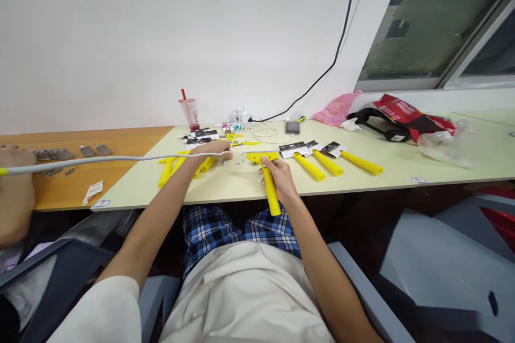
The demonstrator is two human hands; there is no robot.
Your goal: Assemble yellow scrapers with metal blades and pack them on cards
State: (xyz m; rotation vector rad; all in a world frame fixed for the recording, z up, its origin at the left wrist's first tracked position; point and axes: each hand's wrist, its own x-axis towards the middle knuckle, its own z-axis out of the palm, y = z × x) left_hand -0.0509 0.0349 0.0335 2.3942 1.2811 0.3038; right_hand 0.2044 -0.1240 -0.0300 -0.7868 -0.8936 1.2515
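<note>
From my end, I see my right hand [280,176] wrapped around a yellow scraper [270,192], thumb near its head, the handle reaching past the table's front edge. My left hand [215,148] is beside it, fingers drawn together; I can't tell whether they pinch anything. Loose screws [240,162] lie between the hands. Right of my right hand, three yellow tools [311,166] have cards [293,149] at their heads, so I judge those furthest along. The handles [166,171] beneath and left of my left hand look unfinished, and the held one shows no card. More cards [206,133] wait beyond my left hand.
</note>
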